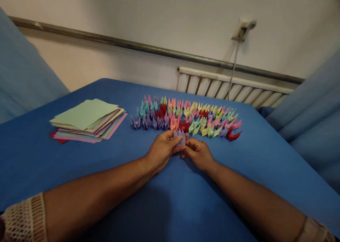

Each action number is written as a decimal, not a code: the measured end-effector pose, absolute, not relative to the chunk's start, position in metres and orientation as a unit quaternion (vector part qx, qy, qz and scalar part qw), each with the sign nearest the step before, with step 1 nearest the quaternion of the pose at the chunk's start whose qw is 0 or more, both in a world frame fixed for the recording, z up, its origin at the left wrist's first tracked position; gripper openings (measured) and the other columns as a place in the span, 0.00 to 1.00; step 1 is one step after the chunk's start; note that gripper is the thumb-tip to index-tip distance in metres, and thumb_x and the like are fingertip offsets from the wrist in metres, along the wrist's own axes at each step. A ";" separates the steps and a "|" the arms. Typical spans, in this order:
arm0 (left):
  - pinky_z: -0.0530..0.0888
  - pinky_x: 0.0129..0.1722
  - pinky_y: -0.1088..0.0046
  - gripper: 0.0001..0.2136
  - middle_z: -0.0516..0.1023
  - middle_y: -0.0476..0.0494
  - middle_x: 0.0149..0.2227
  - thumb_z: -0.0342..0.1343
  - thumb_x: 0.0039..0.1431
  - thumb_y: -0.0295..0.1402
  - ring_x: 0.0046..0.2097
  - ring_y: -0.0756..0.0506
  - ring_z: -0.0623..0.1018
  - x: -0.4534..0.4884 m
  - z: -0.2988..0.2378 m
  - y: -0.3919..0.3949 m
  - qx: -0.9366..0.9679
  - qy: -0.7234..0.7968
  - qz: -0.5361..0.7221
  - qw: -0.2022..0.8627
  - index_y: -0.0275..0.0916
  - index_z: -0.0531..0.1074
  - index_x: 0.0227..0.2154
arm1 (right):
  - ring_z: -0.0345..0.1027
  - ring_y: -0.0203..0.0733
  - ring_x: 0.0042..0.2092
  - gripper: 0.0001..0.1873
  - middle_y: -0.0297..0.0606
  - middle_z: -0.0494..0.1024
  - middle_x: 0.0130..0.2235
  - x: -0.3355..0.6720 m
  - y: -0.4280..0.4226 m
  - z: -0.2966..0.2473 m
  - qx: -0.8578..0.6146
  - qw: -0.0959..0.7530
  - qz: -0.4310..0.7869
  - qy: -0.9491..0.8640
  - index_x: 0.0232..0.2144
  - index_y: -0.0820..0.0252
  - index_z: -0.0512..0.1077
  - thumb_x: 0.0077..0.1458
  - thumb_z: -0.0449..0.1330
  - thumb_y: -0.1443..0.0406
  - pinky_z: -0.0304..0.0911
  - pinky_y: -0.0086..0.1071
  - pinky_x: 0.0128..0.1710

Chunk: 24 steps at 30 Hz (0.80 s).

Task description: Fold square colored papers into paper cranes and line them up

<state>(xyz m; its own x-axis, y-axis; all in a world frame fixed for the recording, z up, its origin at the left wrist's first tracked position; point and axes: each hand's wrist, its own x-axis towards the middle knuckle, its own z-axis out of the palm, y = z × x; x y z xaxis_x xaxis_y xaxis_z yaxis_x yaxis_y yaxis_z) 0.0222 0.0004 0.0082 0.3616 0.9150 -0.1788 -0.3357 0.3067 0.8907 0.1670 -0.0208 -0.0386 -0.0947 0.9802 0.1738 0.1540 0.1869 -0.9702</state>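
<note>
A small lavender origami crane (pixel 180 137), with its points facing up, is held just in front of the rows of folded cranes. My left hand (pixel 165 145) is closed on it, the thumb pressed across its front. From the other side my right hand (pixel 199 152) pinches at the crane's right edge, thumb and fingertips together. Behind both hands, many finished paper cranes (pixel 195 125) in purple, red, pink, yellow, green and blue stand upright in close rows. The crane's lower part is hidden by my fingers.
A stack of coloured paper sheets (pixel 86 116), pale green on top, lies to the left on the blue tablecloth (pixel 127 199). Behind the table are a radiator (pixel 228 86), a wall pipe (pixel 132 47) and a plugged-in socket (pixel 242 30). Blue curtains (pixel 313 118) hang at both sides.
</note>
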 end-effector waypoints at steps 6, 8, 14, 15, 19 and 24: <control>0.77 0.43 0.74 0.07 0.80 0.42 0.37 0.63 0.55 0.32 0.40 0.48 0.79 0.015 0.006 0.016 0.428 0.366 0.432 0.705 0.34 0.75 0.34 | 0.66 0.33 0.23 0.14 0.30 0.72 0.21 0.170 -0.021 -0.034 -0.496 0.478 0.393 -0.609 0.24 0.58 0.71 0.57 0.58 0.58 0.62 0.27 0.25; 0.77 0.42 0.75 0.06 0.80 0.42 0.36 0.62 0.55 0.30 0.40 0.49 0.80 0.013 0.006 0.019 0.427 0.356 0.403 0.727 0.33 0.75 0.35 | 0.65 0.33 0.23 0.13 0.30 0.71 0.22 0.173 -0.020 -0.031 -0.499 0.519 0.358 -0.594 0.25 0.58 0.71 0.58 0.58 0.58 0.61 0.27 0.25; 0.77 0.32 0.82 0.08 0.80 0.41 0.34 0.62 0.56 0.31 0.37 0.48 0.81 0.012 0.005 0.020 0.401 0.325 0.297 0.803 0.33 0.76 0.37 | 0.71 0.36 0.33 0.05 0.33 0.74 0.31 0.178 -0.019 -0.025 -0.434 0.611 0.332 -0.572 0.32 0.57 0.71 0.56 0.61 0.62 0.67 0.30 0.34; 0.77 0.31 0.82 0.08 0.80 0.42 0.33 0.63 0.55 0.32 0.36 0.49 0.81 0.011 0.005 0.020 0.398 0.321 0.288 0.810 0.33 0.77 0.36 | 0.71 0.36 0.33 0.05 0.34 0.73 0.32 0.178 -0.019 -0.025 -0.425 0.607 0.343 -0.578 0.33 0.56 0.71 0.56 0.61 0.61 0.68 0.30 0.34; 0.77 0.32 0.82 0.09 0.78 0.45 0.31 0.66 0.52 0.33 0.33 0.52 0.79 0.010 0.003 0.022 0.410 0.318 0.270 0.811 0.33 0.77 0.32 | 0.69 0.34 0.29 0.07 0.33 0.72 0.33 0.175 -0.022 -0.024 -0.414 0.581 0.391 -0.582 0.34 0.56 0.71 0.55 0.62 0.60 0.70 0.29 0.30; 0.77 0.33 0.82 0.09 0.79 0.44 0.32 0.67 0.51 0.33 0.35 0.51 0.79 0.008 0.001 0.024 0.429 0.324 0.257 0.803 0.33 0.77 0.32 | 0.69 0.34 0.29 0.09 0.32 0.73 0.30 0.174 -0.021 -0.025 -0.416 0.573 0.422 -0.567 0.33 0.57 0.71 0.54 0.63 0.58 0.69 0.28 0.29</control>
<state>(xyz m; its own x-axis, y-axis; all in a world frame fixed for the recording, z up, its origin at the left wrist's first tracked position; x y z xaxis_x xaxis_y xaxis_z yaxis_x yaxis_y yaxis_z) 0.0080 0.0236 0.0013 0.6580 0.6904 -0.3006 -0.1346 0.5006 0.8551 0.1743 -0.0206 -0.0246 0.0025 0.9543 0.2988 -0.0120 0.2988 -0.9542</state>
